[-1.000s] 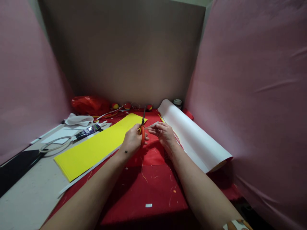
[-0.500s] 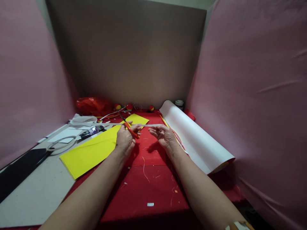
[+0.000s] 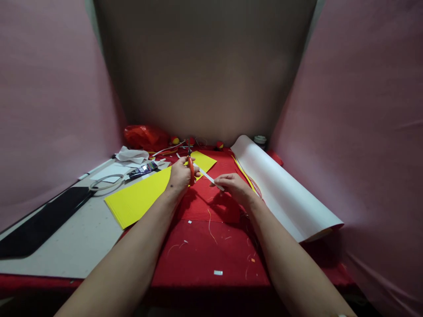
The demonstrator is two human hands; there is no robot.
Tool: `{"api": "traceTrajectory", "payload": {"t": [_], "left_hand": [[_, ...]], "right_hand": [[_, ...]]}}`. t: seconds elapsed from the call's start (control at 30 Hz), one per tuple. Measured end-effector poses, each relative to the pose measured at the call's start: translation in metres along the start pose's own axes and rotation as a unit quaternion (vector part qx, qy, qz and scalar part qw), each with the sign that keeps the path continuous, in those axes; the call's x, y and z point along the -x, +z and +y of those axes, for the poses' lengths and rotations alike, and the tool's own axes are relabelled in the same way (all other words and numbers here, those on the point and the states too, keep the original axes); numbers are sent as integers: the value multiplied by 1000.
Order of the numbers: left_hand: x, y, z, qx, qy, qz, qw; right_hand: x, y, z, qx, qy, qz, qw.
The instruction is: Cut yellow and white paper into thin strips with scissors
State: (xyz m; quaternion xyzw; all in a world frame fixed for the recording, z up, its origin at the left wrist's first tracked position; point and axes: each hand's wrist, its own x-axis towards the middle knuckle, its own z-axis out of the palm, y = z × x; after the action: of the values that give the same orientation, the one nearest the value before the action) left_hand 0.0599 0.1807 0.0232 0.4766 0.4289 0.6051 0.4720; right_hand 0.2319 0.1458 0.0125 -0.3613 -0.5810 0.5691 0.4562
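My right hand (image 3: pixel 234 186) pinches the white strip (image 3: pixel 207 176), fingers closed near its closer end — its long axis slants away leftward to my left hand (image 3: pixel 179 177), curled round the orange-handled scissors (image 3: pixel 191 171), which point away. Whether those left fingers catch the strip too, I can't tell. One strip, one scissors, one white roll (image 3: pixel 284 187) — three small balls (image 3: pixel 220 144) behind.

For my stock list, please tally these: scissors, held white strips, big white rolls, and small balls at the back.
Scissors: 1 pair
Held white strip: 1
Big white roll: 1
Small balls at the back: 3
Total: 6
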Motion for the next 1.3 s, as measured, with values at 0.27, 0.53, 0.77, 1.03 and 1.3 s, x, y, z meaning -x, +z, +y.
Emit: {"api": "traceTrajectory", "payload": {"t": [0.27,0.53,0.77,1.03,1.3], "left_hand": [[13,12,10,-13,2,-125,992],[15,14,3,-19,-78,-159,984],[24,25,8,-60,-93,-168,979],[22,22,7,-143,-77,-184,969],[23,10,16,-486,59,-235,840]], "right_hand": [[-2,7,7,15,-3,-1,1000],[-15,-1,13,-99,-79,125,984],[-14,1,12,-111,-70,118,984],[-13,3,6,-141,-67,133,979],[-17,-4,7,-200,-92,186,958]]}}
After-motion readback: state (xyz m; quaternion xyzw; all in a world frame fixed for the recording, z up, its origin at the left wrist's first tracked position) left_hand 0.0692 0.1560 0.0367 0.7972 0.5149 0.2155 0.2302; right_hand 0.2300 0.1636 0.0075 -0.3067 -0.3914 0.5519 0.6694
